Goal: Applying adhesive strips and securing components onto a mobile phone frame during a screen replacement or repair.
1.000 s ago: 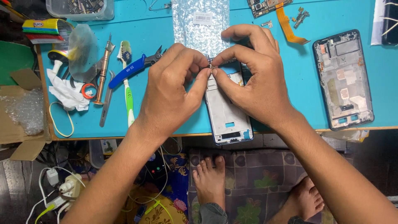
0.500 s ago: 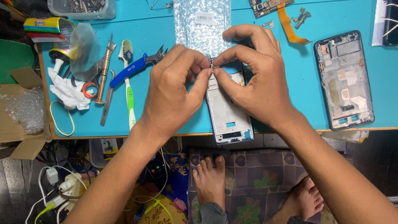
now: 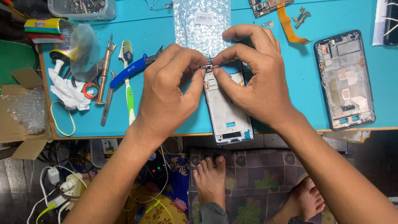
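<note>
Being pinched between the fingertips of both hands is a small metal part [image 3: 208,66], held just above the top end of a phone frame [image 3: 227,112]. The left hand [image 3: 168,93] is closed narrowly on it; the right hand [image 3: 259,79] is gripping it likewise. Left of the left hand, blue pliers [image 3: 132,69] and a toothbrush [image 3: 128,83] are lying. Right of the right hand, a second frame [image 3: 345,79] is resting, well apart.

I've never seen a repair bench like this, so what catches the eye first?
Two hands, the left hand and right hand, pinch a tiny metal part over a white phone frame at the blue table edge. A second phone frame lies right; blue-handled cutters lie left.
</note>
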